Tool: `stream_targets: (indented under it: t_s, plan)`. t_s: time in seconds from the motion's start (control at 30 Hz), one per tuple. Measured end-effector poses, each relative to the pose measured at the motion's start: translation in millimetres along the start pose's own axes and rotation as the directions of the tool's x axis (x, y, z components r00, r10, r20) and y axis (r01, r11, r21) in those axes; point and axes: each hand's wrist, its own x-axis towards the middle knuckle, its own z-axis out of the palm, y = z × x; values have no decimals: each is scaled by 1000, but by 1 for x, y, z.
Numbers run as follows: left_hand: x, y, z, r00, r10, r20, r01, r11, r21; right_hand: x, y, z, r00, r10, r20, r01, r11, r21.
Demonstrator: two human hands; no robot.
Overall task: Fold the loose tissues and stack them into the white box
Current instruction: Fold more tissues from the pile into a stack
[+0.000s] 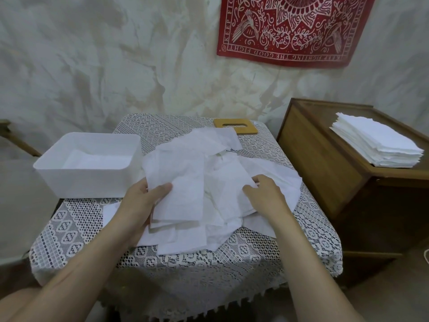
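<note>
Trouble possible mid-bench (209, 263): left grip (141, 198) pinching a sheet of the loose tissues (232, 175) heaped beside the white box (76, 184) at the left edge, right grip (267, 194) pinching the same heap, opposing tugs likely tearing thin paper.

Lace tablecloth (232, 263) under the right hand (264, 194), wooden cabinet (325, 173) off to its right, red wall hanging (290, 31) up beyond it, maybe a slotted wooden lid (246, 130) just past.

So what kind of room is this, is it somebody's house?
Probably a home: a lace tablecloth, a red patterned cloth hung on the wall, and a wooden cabinet at the side.
</note>
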Motion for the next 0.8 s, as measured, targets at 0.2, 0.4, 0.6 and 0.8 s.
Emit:
stream_targets:
  t_s: [0.2, 0.4, 0.6, 0.8]
  plan:
    - [-1, 0, 2, 1000, 17, 5, -17, 1000, -13, 3, 1, -3, 997, -16, 82, 8, 995, 102]
    - [0, -1, 6, 999, 44, 0, -44, 998, -35, -15, -13, -12, 991, -123, -49, 129, 810, 571]
    - [0, -3, 13, 999, 37, 7, -37, 998, -42, -37, -30, 3, 992, -120, -25, 95, 617, 782]
    - [-1, -5, 20, 1000, 22, 21, -21, 997, -75, -45, -35, 39, 992, -129, -2, 95, 722, 685]
